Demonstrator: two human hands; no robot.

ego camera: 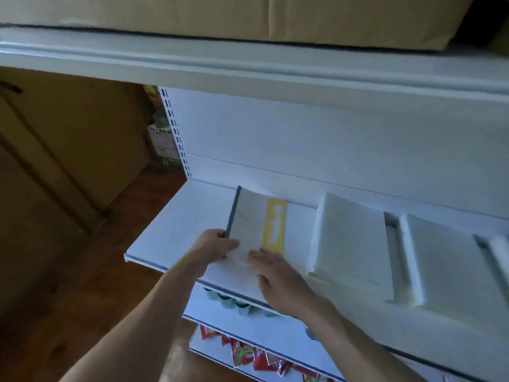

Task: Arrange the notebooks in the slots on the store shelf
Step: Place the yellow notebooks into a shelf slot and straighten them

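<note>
The right hand (278,274) lies flat, fingers straight, pressing the notebook (248,221) at its near edge, apparently to steady it. Just left, the left hand (217,244) pinches the spine corner, likely to steer. The notebook lies on the shelf (176,232); stacked notebooks (349,244) sit right of the grip.

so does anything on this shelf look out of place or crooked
Nothing looks spilled or damaged. The yellow-banded notebook lies apart from the white stacks, with the left hand gripping its near left edge and the right hand flat on it; it is not yet settled.
</note>
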